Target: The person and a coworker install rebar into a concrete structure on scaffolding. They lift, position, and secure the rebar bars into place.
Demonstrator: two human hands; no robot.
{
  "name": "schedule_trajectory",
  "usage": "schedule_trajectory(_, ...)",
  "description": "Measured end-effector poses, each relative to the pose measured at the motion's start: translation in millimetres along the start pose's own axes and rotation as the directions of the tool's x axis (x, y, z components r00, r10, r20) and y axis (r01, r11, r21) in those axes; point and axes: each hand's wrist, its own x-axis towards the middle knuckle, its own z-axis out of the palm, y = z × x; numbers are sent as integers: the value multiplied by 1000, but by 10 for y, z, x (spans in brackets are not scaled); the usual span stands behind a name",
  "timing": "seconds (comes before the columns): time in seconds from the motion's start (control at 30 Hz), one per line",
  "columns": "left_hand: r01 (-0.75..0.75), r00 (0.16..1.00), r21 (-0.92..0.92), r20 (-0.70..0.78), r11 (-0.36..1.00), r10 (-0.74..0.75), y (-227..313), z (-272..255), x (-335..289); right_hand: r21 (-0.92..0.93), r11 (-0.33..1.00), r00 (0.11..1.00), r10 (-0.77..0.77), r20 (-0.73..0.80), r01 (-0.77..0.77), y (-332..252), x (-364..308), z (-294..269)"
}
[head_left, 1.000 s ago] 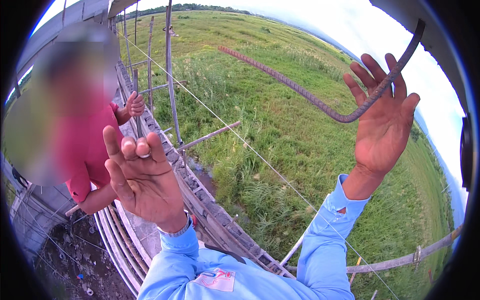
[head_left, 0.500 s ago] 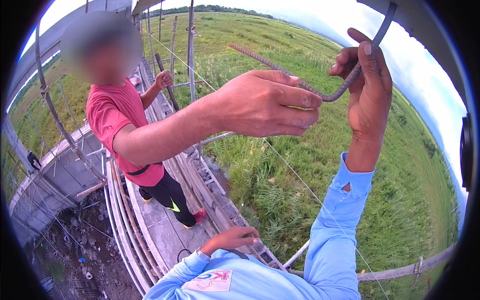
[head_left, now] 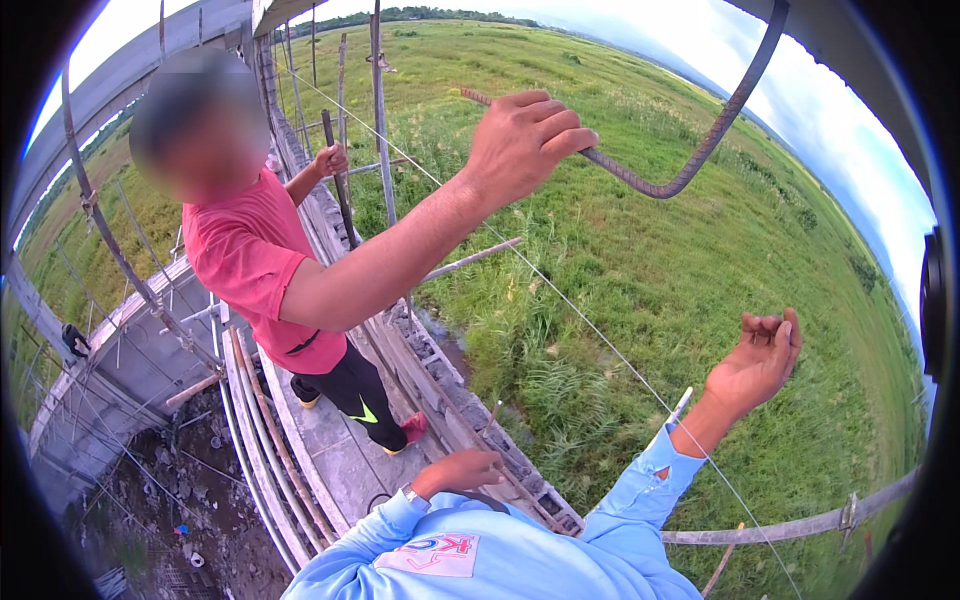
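Observation:
My right hand (head_left: 750, 370) is in the air at the right, palm up with fingers loosely curled and nothing clearly visible in them. It is below and apart from a bent ribbed steel bar (head_left: 705, 150). The bar runs up toward the concrete overhead (head_left: 815, 45) and bends into a rust-tipped end. A co-worker's hand (head_left: 525, 145) grips that end. Low in front of my body, my left hand (head_left: 465, 470) rests near my waist with its fingers stretched out, holding nothing I can see.
The co-worker (head_left: 250, 270), in a red shirt, stands on a narrow walkway (head_left: 320, 440) at the left, other hand on an upright bar (head_left: 338, 180). A thin string (head_left: 570, 310) crosses in front of me. Poles (head_left: 265, 440) flank the walkway above a muddy pit (head_left: 150, 500); a railing pole (head_left: 790, 528) spans lower right.
My right hand has let go of the bent bar and dropped down to the right. The co-worker's hand has shifted up and left along the bar, toward its rusty end.

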Motion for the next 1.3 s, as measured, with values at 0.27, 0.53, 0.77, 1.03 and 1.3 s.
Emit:
schedule_trajectory(0.27,-3,997,72,82,997,-3,-51,91,45,-438,741,850,513,-120,-509,574,-1265,-1376)
schedule_trajectory(0.53,54,983,101,172,993,-71,-160,166,-118,-654,468,701,701,-134,-594,345,-1887,-1992)
schedule_trajectory(0.77,115,966,159,212,981,-148,-70,355,-308,-863,221,446,895,-6,-455,313,-2242,-2199)
schedule_trajectory(1.03,234,972,17,7,972,-234,-19,1176,-264,-904,424,-183,894,408,57,210,-2669,-2771)
schedule_trajectory(1.3,157,968,-150,218,976,-122,276,1933,4,-949,315,-205,929,309,-2,-64,-2352,-3082)
